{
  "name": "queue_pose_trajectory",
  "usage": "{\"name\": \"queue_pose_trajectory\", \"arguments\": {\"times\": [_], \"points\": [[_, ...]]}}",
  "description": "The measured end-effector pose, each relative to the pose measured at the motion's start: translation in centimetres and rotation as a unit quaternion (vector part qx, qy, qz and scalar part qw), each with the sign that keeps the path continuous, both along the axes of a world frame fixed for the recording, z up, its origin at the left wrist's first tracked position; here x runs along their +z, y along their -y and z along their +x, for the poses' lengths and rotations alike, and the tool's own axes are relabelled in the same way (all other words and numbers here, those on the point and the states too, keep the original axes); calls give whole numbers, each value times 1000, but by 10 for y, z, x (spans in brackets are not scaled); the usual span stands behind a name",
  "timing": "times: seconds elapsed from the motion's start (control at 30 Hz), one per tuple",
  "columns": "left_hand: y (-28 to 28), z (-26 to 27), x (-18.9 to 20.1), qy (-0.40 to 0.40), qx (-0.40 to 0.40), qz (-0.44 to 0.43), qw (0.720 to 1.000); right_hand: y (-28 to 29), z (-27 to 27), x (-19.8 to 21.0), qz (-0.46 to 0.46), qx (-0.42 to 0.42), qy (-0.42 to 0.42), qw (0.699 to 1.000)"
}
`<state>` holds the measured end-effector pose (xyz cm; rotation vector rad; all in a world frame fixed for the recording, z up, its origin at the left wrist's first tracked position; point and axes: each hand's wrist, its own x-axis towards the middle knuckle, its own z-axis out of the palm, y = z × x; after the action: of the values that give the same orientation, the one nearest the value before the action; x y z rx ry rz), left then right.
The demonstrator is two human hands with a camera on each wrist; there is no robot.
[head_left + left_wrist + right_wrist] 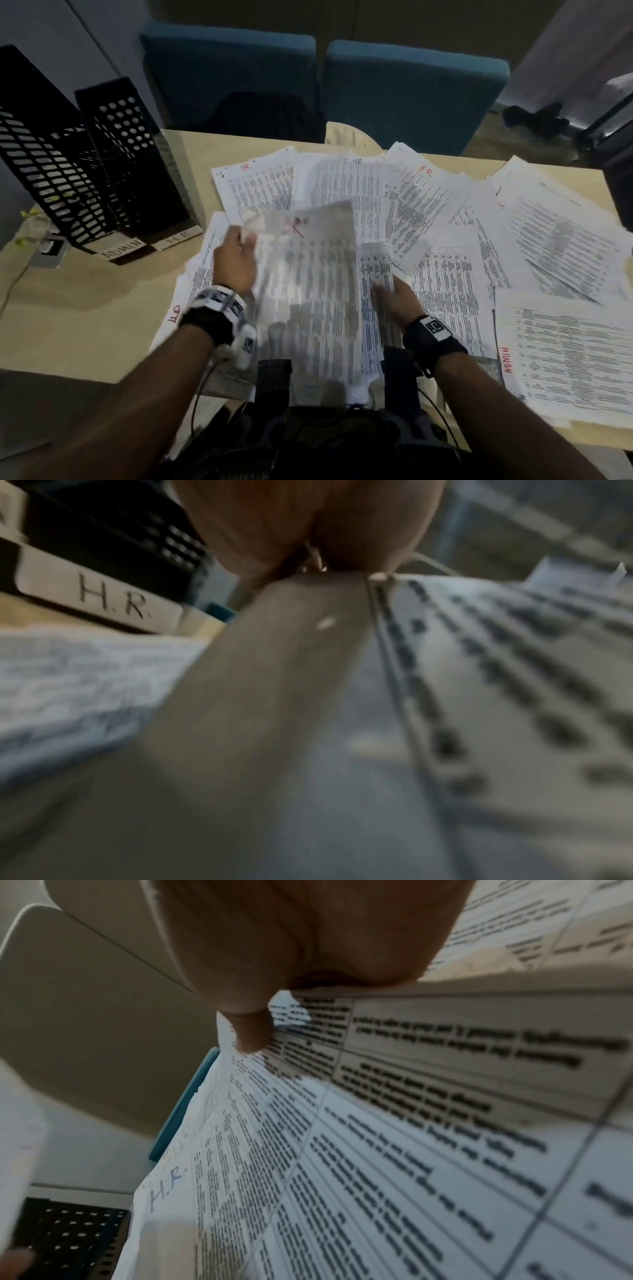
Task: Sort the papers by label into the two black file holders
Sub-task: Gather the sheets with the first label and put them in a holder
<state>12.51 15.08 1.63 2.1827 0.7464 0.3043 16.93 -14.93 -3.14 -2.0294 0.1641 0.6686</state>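
While lifted over the papers (445, 212), left hand (236, 260) pinching sheet (308, 291).

Left hand (236, 262): grips the top left corner of a blurred sheet (308, 291), raised over the pile.
Right hand (394, 298): on the papers (445, 246) just beside the sheet's right edge; grasp unclear.
File holders (85, 164): two, black, upright at table (85, 301) left, labelled ADMIN and HR.
Papers: spread overlapping across the table, marked HR or ADMIN in red.
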Motion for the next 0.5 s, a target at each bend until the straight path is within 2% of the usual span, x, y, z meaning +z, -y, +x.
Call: {"name": "queue_pose_trajectory", "arguments": {"times": [0.1, 0.17, 0.23, 0.3, 0.5], "points": [[35, -17, -28, -95, -16, -35, 995, 1, -2, -2, 26, -11, -6, 1000], [51, -26, -40, -115, -27, -50, 992, 2, -8, -4, 40, -11, -11, 999], [64, -32, -45, -85, -62, -71, 992, -2, -15, 2, 48, -12, -21, 999], [73, -35, -47, -55, -88, -83, 991, -2, -19, 1, 25, 24, -8, 999], [61, -28, -48, 3, -21, -174, 985, 10, -20, 8, 103, -8, -55, 993]]}}
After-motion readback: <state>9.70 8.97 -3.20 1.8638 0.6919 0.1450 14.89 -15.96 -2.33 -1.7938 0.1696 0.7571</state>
